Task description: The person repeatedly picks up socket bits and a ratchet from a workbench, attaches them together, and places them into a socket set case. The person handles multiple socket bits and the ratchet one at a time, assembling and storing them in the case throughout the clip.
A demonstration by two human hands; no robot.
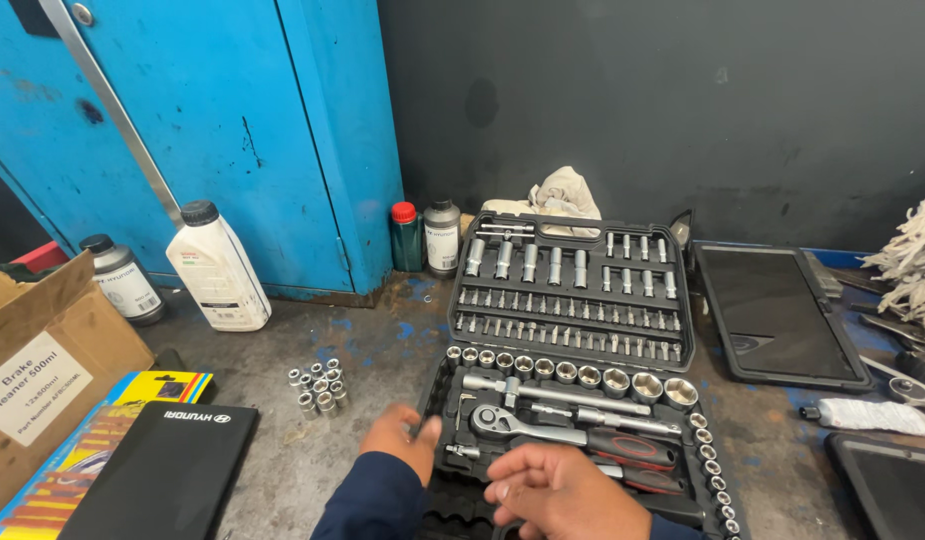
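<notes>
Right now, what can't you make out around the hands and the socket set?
Head view only:
- left hand: fingertips curl onto the case edge; whether they pinch anything is hidden.
- right hand: palm faces down, its back covers what lies under it.
- socket case: near end cut by the bottom edge and covered by both hands.
- bits in the lid: too small to tell apart.

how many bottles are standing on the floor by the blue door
4: a grey bottle by the cardboard box, a white jug against the door, and a green bottle and grey bottle at its corner.

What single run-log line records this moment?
left hand: at socket set case edge | right hand: over ratchet | lug nuts: on floor beside
</notes>
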